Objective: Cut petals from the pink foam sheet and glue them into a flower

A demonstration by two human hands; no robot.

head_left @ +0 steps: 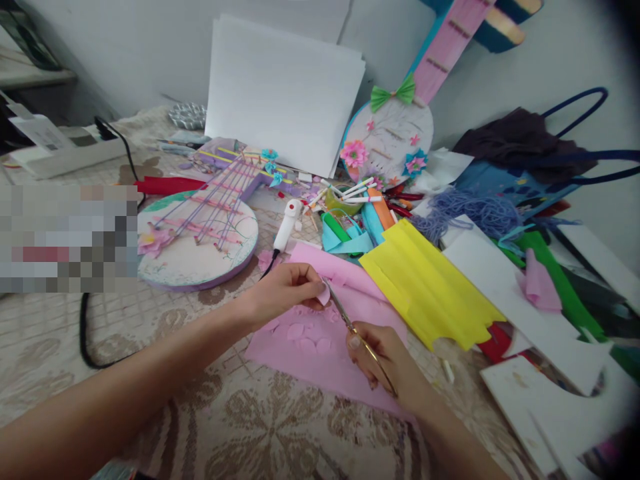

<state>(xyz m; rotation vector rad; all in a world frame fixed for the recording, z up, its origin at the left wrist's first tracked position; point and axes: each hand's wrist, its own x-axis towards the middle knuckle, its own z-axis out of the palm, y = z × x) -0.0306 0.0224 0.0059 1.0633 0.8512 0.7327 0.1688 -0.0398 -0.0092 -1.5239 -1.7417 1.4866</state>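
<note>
Between the thumb and fingers of my left hand (295, 285) is a small pale pink paper piece (324, 293). My right hand (375, 353) grips gold-handled scissors (369, 350), whose blades reach up to the edge of that piece. Whether the blades are parted is too small to make out. Beneath both hands lies a sheet of pink crepe paper (300, 363), rolled up along its far side. Several cut pink petals (316, 345) rest on it, just below my left hand.
A white glue gun (289, 225) stands beyond my left hand, its cord trailing. Left of it lies a decorated stringed instrument model (200, 233); another (387, 140) leans on the wall. Yellow crepe paper (430, 287), blue yarn (465, 210) and white board scraps (540, 413) crowd the right.
</note>
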